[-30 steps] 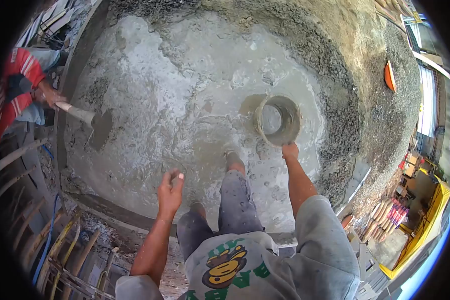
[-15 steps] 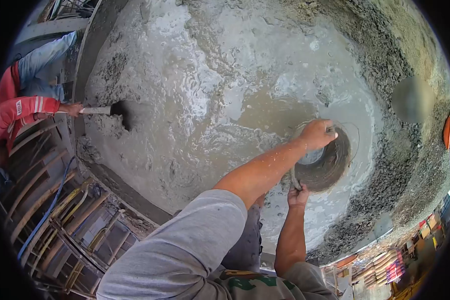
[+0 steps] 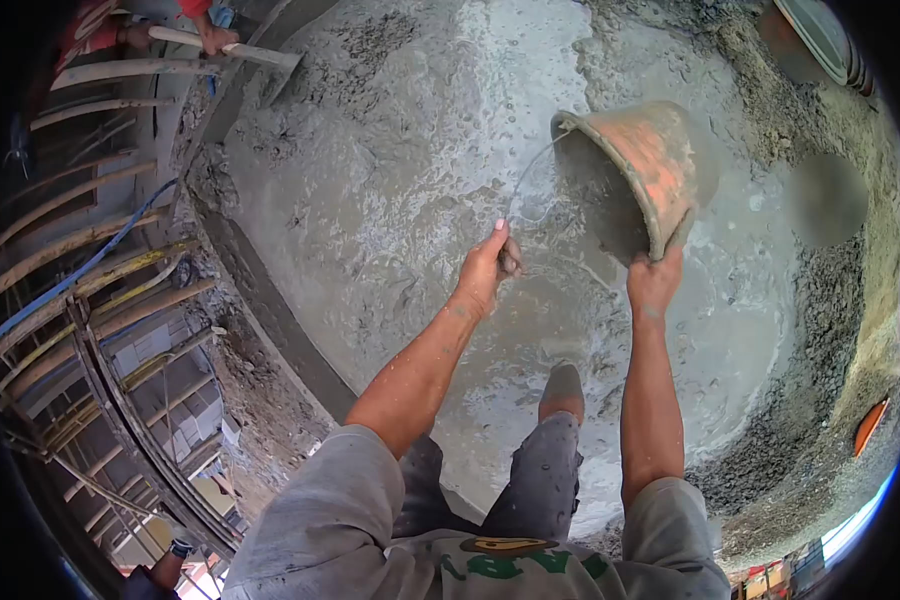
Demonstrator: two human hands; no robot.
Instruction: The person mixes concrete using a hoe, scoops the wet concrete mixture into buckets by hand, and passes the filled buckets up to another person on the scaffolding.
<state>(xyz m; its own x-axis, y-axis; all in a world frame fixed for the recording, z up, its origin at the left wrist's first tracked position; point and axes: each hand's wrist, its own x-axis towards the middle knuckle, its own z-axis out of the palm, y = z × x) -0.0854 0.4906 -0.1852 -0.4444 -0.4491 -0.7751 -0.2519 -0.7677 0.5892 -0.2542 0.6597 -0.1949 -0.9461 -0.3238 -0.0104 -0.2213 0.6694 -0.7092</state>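
An orange bucket [image 3: 675, 160], coated in grey cement, is tipped on its side over the wet mix [image 3: 400, 210], with its mouth facing left and down. My right hand [image 3: 656, 282] grips the near edge of its rim. The bucket's thin wire handle [image 3: 526, 178] curves down to my left hand [image 3: 490, 265], whose fingers are curled closed on it. Part of the inside of the bucket is in shadow. Below my hands, my leg [image 3: 560, 395] stands in the mix.
At top left, another person's hand [image 3: 218, 38] holds a long-handled tool [image 3: 260, 55] with its blade at the mix. Wooden poles [image 3: 80, 205] and a blue hose [image 3: 80, 265] lie left of the concrete edge [image 3: 280, 325]. Stacked buckets [image 3: 825, 40] stand upper right, beside gravel [image 3: 830, 300].
The bucket has come up from the mix and is now tipped sideways. My left hand has moved left from the bucket's rim area, and my view has shifted. The other person's tool has moved.
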